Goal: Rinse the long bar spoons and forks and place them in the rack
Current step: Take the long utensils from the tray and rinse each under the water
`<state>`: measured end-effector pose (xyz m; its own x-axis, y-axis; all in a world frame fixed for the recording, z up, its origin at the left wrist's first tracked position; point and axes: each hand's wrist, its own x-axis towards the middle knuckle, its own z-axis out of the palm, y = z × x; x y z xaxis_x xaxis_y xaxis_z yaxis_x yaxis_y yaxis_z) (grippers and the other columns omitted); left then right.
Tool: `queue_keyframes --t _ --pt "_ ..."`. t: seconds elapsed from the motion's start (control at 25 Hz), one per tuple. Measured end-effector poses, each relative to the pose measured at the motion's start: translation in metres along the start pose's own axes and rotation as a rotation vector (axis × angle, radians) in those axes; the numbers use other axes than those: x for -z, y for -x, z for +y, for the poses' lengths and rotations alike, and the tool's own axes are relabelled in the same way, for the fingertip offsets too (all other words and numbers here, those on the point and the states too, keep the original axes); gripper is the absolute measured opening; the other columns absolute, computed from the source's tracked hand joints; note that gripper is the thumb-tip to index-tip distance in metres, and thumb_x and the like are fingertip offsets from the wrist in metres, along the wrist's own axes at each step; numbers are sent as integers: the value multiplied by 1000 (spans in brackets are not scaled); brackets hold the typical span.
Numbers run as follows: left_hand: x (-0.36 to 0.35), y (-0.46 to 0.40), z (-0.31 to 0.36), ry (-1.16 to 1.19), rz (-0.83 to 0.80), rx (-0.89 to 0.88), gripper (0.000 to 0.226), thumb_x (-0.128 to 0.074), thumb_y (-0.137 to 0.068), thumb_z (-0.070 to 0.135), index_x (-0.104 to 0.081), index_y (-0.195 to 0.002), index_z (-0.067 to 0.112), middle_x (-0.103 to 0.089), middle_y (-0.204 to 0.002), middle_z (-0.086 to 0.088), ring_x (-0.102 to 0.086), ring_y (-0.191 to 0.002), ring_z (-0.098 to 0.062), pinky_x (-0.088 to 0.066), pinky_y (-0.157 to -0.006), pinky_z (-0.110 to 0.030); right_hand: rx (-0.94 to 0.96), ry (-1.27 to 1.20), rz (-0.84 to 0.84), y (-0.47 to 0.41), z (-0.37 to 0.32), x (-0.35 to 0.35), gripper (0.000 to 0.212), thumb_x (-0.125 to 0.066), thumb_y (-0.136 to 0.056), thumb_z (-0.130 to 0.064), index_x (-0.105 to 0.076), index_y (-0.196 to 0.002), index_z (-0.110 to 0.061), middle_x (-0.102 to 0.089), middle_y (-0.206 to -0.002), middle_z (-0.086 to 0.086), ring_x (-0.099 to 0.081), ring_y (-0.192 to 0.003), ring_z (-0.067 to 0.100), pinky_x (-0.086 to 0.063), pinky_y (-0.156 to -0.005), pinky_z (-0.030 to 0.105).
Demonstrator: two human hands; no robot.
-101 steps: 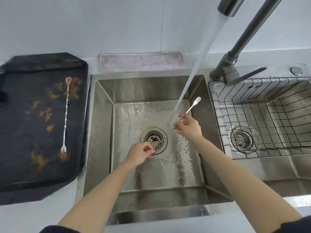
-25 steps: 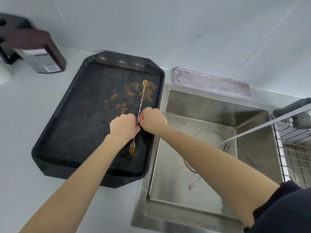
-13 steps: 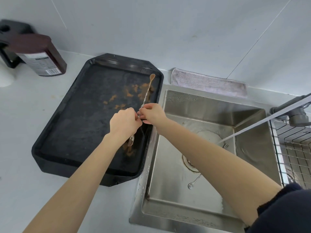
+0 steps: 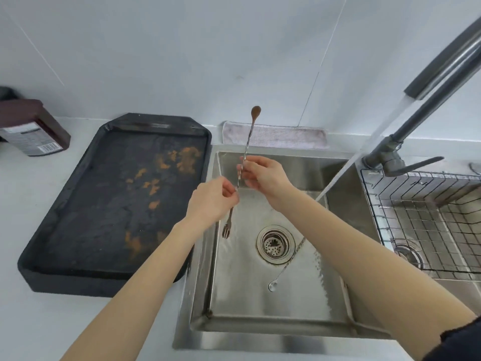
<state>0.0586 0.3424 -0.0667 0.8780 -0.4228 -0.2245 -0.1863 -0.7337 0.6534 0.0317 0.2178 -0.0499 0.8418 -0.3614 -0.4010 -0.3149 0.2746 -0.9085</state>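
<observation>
A long twisted bar spoon (image 4: pixel 247 142), brown-stained at its spoon tip and with a small fork at its lower end, is held nearly upright over the left side of the sink (image 4: pixel 260 321). My left hand (image 4: pixel 212 199) pinches its lower shaft and my right hand (image 4: pixel 261 174) pinches it higher up. A second, clean bar spoon (image 4: pixel 285 269) lies on the sink floor beside the drain (image 4: pixel 276 244), partly hidden under my right forearm. The wire rack (image 4: pixel 416 220) sits in the right basin and shows no utensils.
A black tray (image 4: pixel 78 230) with orange stains lies left of the sink. Water (image 4: pixel 364 142) streams from the faucet (image 4: pixel 442 74) into the basin. A folded cloth (image 4: pixel 286 136) lies behind the sink. A dark brown bottle (image 4: pixel 28 128) stands at far left.
Both hands have lifted the stained bar spoon off the black tray and carried it right, over the sink. Four seconds ago I was rinsing the other spoon, which lies in the sink now.
</observation>
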Motion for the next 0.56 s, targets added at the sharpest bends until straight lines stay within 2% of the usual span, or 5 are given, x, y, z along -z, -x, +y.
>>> queue_keyframes --t 0.16,0.32,0.4,0.56 --pt "-34 11 25 34 -71 -54 7 -60 -82 21 -58 -86 17 -58 -78 5 -54 -76 -14 -39 -70 -24 2 -6 66 14 2 47 16 -51 -90 -5 -60 -104 -7 -62 -73 -1 -55 -60 6 -45 -49 10" --pt "-68 15 44 92 -150 -80 11 -62 -80 14 -52 -77 19 -56 -71 6 -56 -73 -17 -46 -72 -30 -11 13 122 23 4 89 12 -52 -89 -6 -60 -94 -14 -63 -75 -2 -57 -65 7 -46 -61 14" --pt "-84 14 51 92 -184 -89 12 -63 -78 14 -52 -76 21 -57 -74 4 -55 -73 -17 -45 -73 -28 -8 -10 152 24 4 108 14 -52 -89 -6 -61 -87 -16 -63 -75 -2 -58 -66 8 -44 -65 18" --pt "-113 9 64 36 -269 -116 9 -62 -81 22 -62 -88 18 -60 -80 4 -55 -76 -13 -40 -74 -22 -9 -22 182 26 0 141 15 -53 -88 -6 -61 -84 -18 -64 -76 -1 -57 -65 7 -41 -64 20"
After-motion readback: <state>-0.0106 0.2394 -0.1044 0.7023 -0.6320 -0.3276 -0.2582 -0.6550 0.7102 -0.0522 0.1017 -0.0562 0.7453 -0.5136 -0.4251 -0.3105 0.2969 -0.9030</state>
